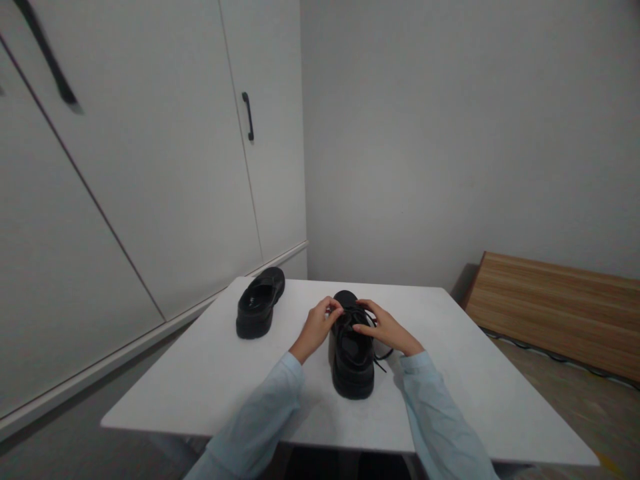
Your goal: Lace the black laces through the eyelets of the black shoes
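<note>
A black lace-up shoe (353, 380) stands upright on the white table, its toe pointing away from me and its heel toward me. My left hand (319, 325) is at the shoe's left side, thumb and forefinger pinched together on the black shoelace (346, 317) near the eyelets. My right hand (386, 327) reaches in from the right. Its thumb and fingers are apart over the laced part, with nothing plainly gripped between them. Loose lace ends hang down the shoe's right side onto the table. The fine run of the lace between my fingers is too dark to make out.
Another black shoe (255, 313) rests at the table's back left. The white table (450, 393) has a wall behind it and white cabinets (190, 167) with dark handles on the left. A wood-grain board (555, 307) leans low at the right, beyond the table's edge.
</note>
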